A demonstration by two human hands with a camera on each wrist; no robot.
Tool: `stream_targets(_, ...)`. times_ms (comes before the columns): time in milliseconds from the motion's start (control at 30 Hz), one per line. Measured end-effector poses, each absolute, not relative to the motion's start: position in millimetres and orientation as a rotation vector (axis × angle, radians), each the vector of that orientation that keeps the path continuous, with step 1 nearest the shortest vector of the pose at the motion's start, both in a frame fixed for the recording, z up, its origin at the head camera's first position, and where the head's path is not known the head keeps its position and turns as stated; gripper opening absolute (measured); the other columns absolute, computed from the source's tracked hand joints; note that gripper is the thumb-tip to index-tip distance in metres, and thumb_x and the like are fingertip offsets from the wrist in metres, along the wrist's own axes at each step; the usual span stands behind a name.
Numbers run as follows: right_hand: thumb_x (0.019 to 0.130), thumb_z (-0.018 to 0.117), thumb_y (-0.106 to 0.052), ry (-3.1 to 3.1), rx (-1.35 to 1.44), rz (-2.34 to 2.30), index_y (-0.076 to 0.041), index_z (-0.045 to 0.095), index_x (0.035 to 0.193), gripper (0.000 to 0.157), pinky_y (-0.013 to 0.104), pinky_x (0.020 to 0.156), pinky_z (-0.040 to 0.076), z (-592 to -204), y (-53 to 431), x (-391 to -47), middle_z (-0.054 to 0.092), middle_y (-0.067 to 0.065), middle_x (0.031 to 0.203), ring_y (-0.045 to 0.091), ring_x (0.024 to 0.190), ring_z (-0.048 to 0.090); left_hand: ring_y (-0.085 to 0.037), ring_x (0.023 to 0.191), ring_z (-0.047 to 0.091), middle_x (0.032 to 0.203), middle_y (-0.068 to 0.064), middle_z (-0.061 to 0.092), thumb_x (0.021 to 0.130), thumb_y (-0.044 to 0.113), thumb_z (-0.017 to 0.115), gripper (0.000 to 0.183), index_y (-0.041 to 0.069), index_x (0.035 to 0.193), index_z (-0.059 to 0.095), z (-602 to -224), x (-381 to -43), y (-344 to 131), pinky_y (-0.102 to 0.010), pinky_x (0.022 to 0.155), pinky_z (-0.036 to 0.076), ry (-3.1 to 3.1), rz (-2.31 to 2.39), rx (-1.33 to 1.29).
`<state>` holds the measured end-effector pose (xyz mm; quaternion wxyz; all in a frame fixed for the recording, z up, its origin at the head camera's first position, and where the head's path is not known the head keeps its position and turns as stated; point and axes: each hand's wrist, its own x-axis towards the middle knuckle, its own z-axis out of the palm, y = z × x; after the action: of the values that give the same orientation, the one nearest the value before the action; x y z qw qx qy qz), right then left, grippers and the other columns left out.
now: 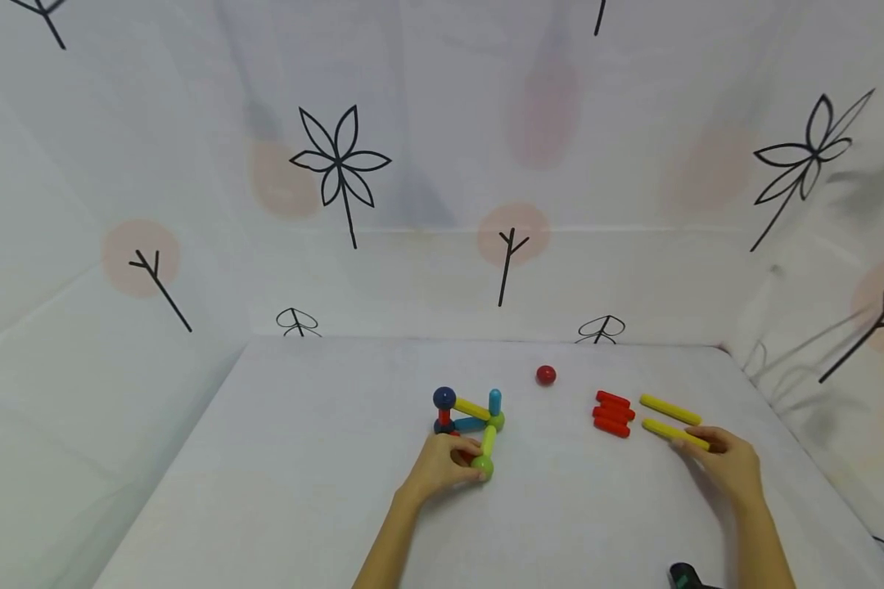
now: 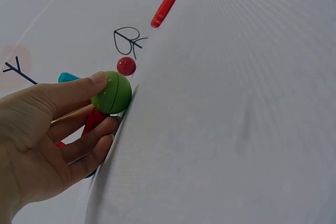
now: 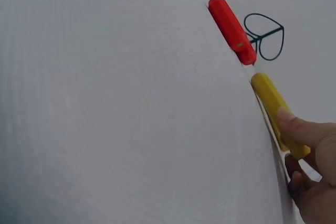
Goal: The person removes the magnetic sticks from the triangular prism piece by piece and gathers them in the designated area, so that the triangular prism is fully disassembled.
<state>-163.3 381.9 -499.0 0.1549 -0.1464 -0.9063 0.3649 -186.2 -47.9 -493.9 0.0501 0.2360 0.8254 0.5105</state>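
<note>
On the white table stands a small frame of coloured rods and balls: two dark blue balls (image 1: 444, 398) joined by a red rod, a yellow rod (image 1: 471, 409), blue rods (image 1: 495, 401) and green balls. At its near corner my left hand (image 1: 439, 465) pinches a green ball (image 2: 116, 93) between thumb and fingers; a light green rod (image 1: 489, 442) runs from that ball to another green ball (image 1: 498, 421). Over to the right, my right hand (image 1: 731, 466) holds the near end of a yellow rod (image 3: 273, 100) between thumb and fingers. My left hand partly hides the red rods beneath it.
Several red rods (image 1: 613, 414) lie side by side left of the yellow ones. A second yellow rod (image 1: 670, 410) lies behind the held one. One red ball (image 1: 546, 375) sits farther back. A dark object (image 1: 683, 575) shows at the front edge of the view.
</note>
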Motion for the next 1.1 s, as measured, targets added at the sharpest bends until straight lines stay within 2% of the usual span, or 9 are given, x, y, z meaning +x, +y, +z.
stream_targets(67, 0.083, 0.072, -0.029, -2.628, -0.426, 1.017, 0.008, 0.064, 0.105, 0.044, 0.015, 0.057, 0.037, -498.5, 381.3, -165.2, 0.067, 0.018, 0.091, -0.012, 0.065, 0.039, -0.011, 0.074, 0.061, 0.101, -0.010, 0.070, 0.070, 0.009, 0.082, 0.030, -0.001, 0.096, 0.073, -494.1, -185.8, -48.3, -0.017, 0.066, 0.049, 2.514, 1.554, 0.714)
stream_targets(133, 0.084, 0.071, -0.027, -2.646, -0.411, 0.991, 0.008, 0.064, 0.104, 0.040, 0.017, 0.057, 0.037, -498.1, 380.9, -166.0, 0.066, 0.023, 0.093, -0.011, 0.065, 0.038, -0.010, 0.074, 0.061, 0.101, -0.010, 0.070, 0.070, 0.009, 0.082, 0.030, 0.000, 0.096, 0.073, -494.1, -185.5, -48.5, -0.017, 0.066, 0.049, 2.515, 1.550, 0.709)
stream_targets(367, 0.085, 0.067, -0.014, -2.671, -0.358, 0.905, 0.008, 0.065, 0.105, 0.029, 0.026, 0.065, 0.038, -498.2, 383.3, -168.1, 0.066, 0.026, 0.097, -0.006, 0.072, 0.045, -0.010, 0.074, 0.060, 0.102, -0.009, 0.070, 0.070, 0.010, 0.081, 0.029, 0.001, 0.097, 0.073, -493.3, -185.9, -48.6, -0.017, 0.066, 0.049, 2.516, 1.541, 0.697)
stream_targets(500, 0.084, 0.067, -0.012, -2.626, -0.387, 0.899, 0.008, 0.066, 0.104, 0.028, 0.027, 0.067, 0.037, -500.0, 384.6, -170.0, 0.066, 0.028, 0.097, -0.020, 0.068, 0.034, -0.010, 0.075, 0.060, 0.102, -0.009, 0.070, 0.071, 0.010, 0.081, 0.029, 0.001, 0.097, 0.073, -493.0, -185.9, -48.6, -0.017, 0.067, 0.049, 2.517, 1.535, 0.697)
stream_targets(600, 0.084, 0.068, -0.011, -2.598, -0.404, 0.885, 0.009, 0.066, 0.103, 0.028, 0.033, 0.070, 0.039, -501.9, 384.4, -172.7, 0.066, 0.029, 0.097, -0.021, 0.068, 0.029, -0.010, 0.075, 0.060, 0.102, -0.009, 0.070, 0.071, 0.011, 0.082, 0.030, 0.001, 0.098, 0.073, -493.2, -185.9, -48.8, -0.017, 0.067, 0.049, 2.528, 1.524, 0.701)
stream_targets(733, 0.083, 0.068, -0.010, -2.555, -0.463, 0.891, 0.011, 0.063, 0.105, 0.031, 0.041, 0.075, 0.039, -503.3, 382.9, -176.2, 0.064, 0.030, 0.098, -0.011, 0.068, 0.038, -0.008, 0.074, 0.059, 0.098, -0.007, 0.070, 0.071, 0.011, 0.082, 0.032, 0.001, 0.099, 0.073, -494.0, -185.6, -49.1, -0.017, 0.067, 0.049, 2.543, 1.514, 0.700)
stream_targets(833, 0.084, 0.068, -0.011, -2.515, -0.549, 0.921, 0.011, 0.061, 0.108, 0.033, 0.037, 0.074, 0.037, -504.0, 380.6, -177.1, 0.062, 0.031, 0.101, -0.007, 0.068, 0.040, -0.008, 0.073, 0.058, 0.093, -0.005, 0.070, 0.071, 0.012, 0.081, 0.033, 0.002, 0.102, 0.073, -494.4, -184.7, -50.1, -0.017, 0.067, 0.049, 2.533, 1.527, 0.686)
stream_targets(1033, 0.084, 0.068, -0.015, -2.480, -0.606, 0.959, 0.010, 0.059, 0.109, 0.036, 0.031, 0.072, 0.036, -503.0, 377.8, -176.3, 0.060, 0.032, 0.106, -0.021, 0.064, 0.025, -0.008, 0.071, 0.060, 0.086, -0.005, 0.069, 0.077, 0.016, 0.077, 0.028, 0.002, 0.101, 0.072, -488.8, -180.4, -58.3, -0.019, 0.066, 0.050, 2.480, 1.678, 0.615)
stream_targets(1100, 0.085, 0.068, -0.014, -2.485, -0.607, 0.964, 0.011, 0.058, 0.110, 0.037, 0.033, 0.073, 0.036, -502.1, 376.7, -175.3, 0.058, 0.033, 0.106, -0.011, 0.066, 0.043, -0.012, 0.069, 0.062, 0.083, -0.008, 0.070, 0.080, 0.014, 0.074, 0.022, -0.001, 0.095, 0.071, -473.1, -175.3, -62.6, -0.020, 0.065, 0.051, 2.463, 1.763, 0.591)
